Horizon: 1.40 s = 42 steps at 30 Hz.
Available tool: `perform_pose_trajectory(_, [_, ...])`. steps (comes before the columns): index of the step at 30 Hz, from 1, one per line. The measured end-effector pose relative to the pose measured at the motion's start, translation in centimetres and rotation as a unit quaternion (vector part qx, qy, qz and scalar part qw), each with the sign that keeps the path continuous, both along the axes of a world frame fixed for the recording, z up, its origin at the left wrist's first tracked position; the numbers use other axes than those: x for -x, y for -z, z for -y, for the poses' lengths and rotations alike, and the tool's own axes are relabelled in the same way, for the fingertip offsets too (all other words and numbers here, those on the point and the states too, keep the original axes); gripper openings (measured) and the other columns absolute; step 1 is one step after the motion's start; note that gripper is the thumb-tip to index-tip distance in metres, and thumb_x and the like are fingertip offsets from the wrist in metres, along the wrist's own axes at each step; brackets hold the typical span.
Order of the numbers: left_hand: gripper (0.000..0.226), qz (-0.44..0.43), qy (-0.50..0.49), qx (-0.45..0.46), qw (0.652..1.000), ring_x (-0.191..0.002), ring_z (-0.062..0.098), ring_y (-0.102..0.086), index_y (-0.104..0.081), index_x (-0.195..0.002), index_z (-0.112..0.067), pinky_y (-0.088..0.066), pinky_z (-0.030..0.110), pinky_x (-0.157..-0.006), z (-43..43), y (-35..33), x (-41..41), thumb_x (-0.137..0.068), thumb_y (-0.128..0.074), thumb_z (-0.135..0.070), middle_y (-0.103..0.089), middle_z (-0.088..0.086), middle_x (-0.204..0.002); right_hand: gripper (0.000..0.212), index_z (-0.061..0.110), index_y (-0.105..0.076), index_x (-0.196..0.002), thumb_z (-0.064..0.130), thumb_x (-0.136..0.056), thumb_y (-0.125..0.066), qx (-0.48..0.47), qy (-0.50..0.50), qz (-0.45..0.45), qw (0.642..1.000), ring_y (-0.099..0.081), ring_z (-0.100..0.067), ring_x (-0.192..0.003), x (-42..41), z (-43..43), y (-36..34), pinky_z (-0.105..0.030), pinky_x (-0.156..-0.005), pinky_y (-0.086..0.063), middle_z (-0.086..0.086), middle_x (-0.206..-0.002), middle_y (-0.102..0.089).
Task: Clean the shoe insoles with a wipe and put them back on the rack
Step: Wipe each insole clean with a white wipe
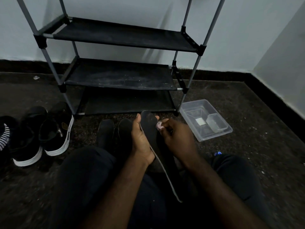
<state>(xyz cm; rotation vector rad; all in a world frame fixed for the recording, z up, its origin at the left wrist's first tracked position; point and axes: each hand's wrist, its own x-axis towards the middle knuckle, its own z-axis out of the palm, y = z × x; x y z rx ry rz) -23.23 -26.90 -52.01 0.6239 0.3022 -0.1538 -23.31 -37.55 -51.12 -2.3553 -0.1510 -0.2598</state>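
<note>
Above the person's lap, the left hand [142, 142] wraps its fingers around a dark insole [149, 123], held tilted with its toe end pointing up toward the rack [118, 76]. The right hand [177, 138] sits just beside it, fingertips pinching a pale wipe [159, 126] pressed against the insole's right edge. Two more insoles [105, 131] lie on the floor [247, 113] just left of the hands, in front of the rack's bottom shelf.

Black sneakers [41, 133] with white soles on dark floor [255, 104] at left, striped item [4, 136] beside them, clear plastic tub [205, 119] at right, pale wall [115, 12] behind
</note>
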Motion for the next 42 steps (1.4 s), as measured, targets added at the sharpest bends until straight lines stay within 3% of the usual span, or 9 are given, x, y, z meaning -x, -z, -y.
perform_pose_trajectory(6, [0.072,-0.002,0.01,0.004,1.0,-0.108,0.043,-0.062,-0.051,-0.123,0.001,-0.051,0.047,-0.092,-0.5,-0.5,0.1,-0.091,-0.031,-0.061,-0.062,0.033,-0.115,0.012,0.015,-0.071,-0.086,0.023,-0.091,-0.063,0.008,-0.137,0.026,0.99,-0.064,-0.009,-0.075,2.6,-1.7,-1.3,-0.034,-0.068,-0.05,0.003,-0.082,-0.071])
perform_pose_trajectory(11, [0.073,-0.003,0.006,-0.002,1.0,-0.106,0.038,-0.06,-0.057,-0.12,0.006,-0.043,0.046,-0.102,-0.1,-0.6,0.3,-0.093,-0.034,-0.058,-0.056,0.034,-0.125,0.017,0.026,-0.071,-0.1,0.036,-0.093,-0.059,0.035,-0.008,0.026,0.999,-0.066,-0.007,-0.092,0.0,0.1,-0.2,-0.033,-0.082,-0.053,0.011,-0.1,-0.072])
perform_pose_trajectory(16, [0.076,0.004,0.01,0.011,1.0,-0.113,0.043,-0.061,-0.051,-0.126,0.003,-0.051,0.047,-0.094,-0.4,-0.1,0.0,-0.093,-0.027,-0.061,-0.061,0.032,-0.12,0.009,0.018,-0.072,-0.088,0.02,-0.091,-0.064,0.016,-0.111,0.036,0.993,-0.063,-0.004,-0.076,2.3,-1.8,-1.1,-0.008,-0.064,-0.041,0.006,-0.086,-0.072])
perform_pose_trajectory(23, [0.063,0.021,0.004,0.002,1.0,-0.089,0.027,-0.069,-0.069,-0.102,-0.002,-0.053,0.038,-0.087,-0.1,0.5,-0.1,-0.094,-0.035,-0.055,-0.071,0.017,-0.094,0.016,0.022,-0.069,-0.094,0.034,-0.091,-0.059,0.05,0.027,0.042,0.997,-0.066,-0.016,-0.086,-0.5,-0.4,-0.6,-0.038,-0.075,-0.053,0.005,-0.094,-0.071])
perform_pose_trajectory(26, [0.068,0.024,0.025,0.02,0.999,-0.114,0.039,-0.062,-0.059,-0.127,-0.007,-0.046,0.048,-0.101,-0.4,0.5,-0.2,-0.094,-0.029,-0.059,-0.063,0.029,-0.121,0.01,0.019,-0.071,-0.094,0.023,-0.091,-0.063,-0.001,-0.069,0.037,0.997,-0.067,-0.012,-0.081,0.9,-2.1,-1.4,-0.034,-0.072,-0.053,0.004,-0.09,-0.073])
perform_pose_trajectory(29, [0.07,0.028,0.035,0.037,0.998,-0.121,0.043,-0.056,-0.053,-0.135,-0.01,-0.043,0.051,-0.103,-0.7,0.5,-0.3,-0.094,-0.025,-0.059,-0.058,0.031,-0.128,0.01,0.017,-0.071,-0.095,0.016,-0.089,-0.063,-0.001,-0.146,0.035,0.989,-0.067,-0.01,-0.081,1.8,-2.7,-1.9,-0.032,-0.07,-0.053,0.003,-0.092,-0.072])
perform_pose_trajectory(34, [0.064,0.034,0.004,0.015,0.999,-0.105,0.031,-0.065,-0.062,-0.125,-0.004,-0.047,0.043,-0.1,-0.2,0.4,-0.3,-0.094,-0.033,-0.053,-0.069,0.019,-0.109,0.016,0.023,-0.068,-0.093,0.035,-0.094,-0.057,0.075,-0.009,0.041,0.996,-0.064,-0.013,-0.08,-1.1,-0.8,-1.8,-0.038,-0.072,-0.053,0.005,-0.089,-0.069])
perform_pose_trajectory(39, [0.068,0.032,0.038,0.022,0.999,-0.115,0.04,-0.061,-0.054,-0.135,-0.011,-0.047,0.048,-0.099,-0.7,0.3,-0.1,-0.095,-0.023,-0.057,-0.06,0.031,-0.125,0.009,0.018,-0.071,-0.096,0.018,-0.091,-0.063,0.005,-0.137,0.042,0.99,-0.062,-0.001,-0.079,1.4,-2.9,-2.4,-0.013,-0.068,-0.045,0.01,-0.09,-0.069])
perform_pose_trajectory(42, [0.064,0.039,0.024,0.023,0.999,-0.112,0.037,-0.062,-0.055,-0.135,-0.013,-0.045,0.046,-0.101,-0.4,0.1,0.0,-0.095,-0.028,-0.055,-0.063,0.027,-0.123,0.017,0.023,-0.07,-0.098,0.032,-0.092,-0.058,0.056,-0.08,0.064,0.993,-0.065,-0.012,-0.082,0.3,-2.5,-2.0,-0.029,-0.071,-0.051,0.005,-0.093,-0.071])
